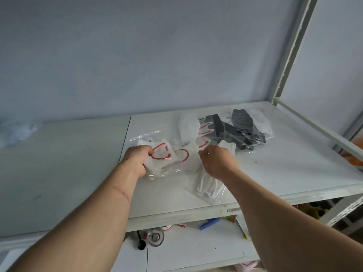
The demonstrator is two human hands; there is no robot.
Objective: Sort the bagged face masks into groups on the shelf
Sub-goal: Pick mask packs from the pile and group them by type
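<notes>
My left hand (137,159) grips a clear bag holding a white mask with red ear loops (162,156) on the white shelf (284,169). My right hand (217,160) hovers just right of it, fingers bent, touching the edge of another red-looped bagged mask (186,154). Under my right wrist lies a bagged plain white mask (208,186). Farther back sit a bagged white mask (188,127), more red-looped ones (205,132), and a pile of bagged black masks (239,130).
A metal shelf post (290,50) and rail (314,126) bound the right side. The grey shelf panel (59,169) lies to the left, with crumpled plastic (17,132) at its far end. The lower shelf (186,246) holds a jar, spoon and small items.
</notes>
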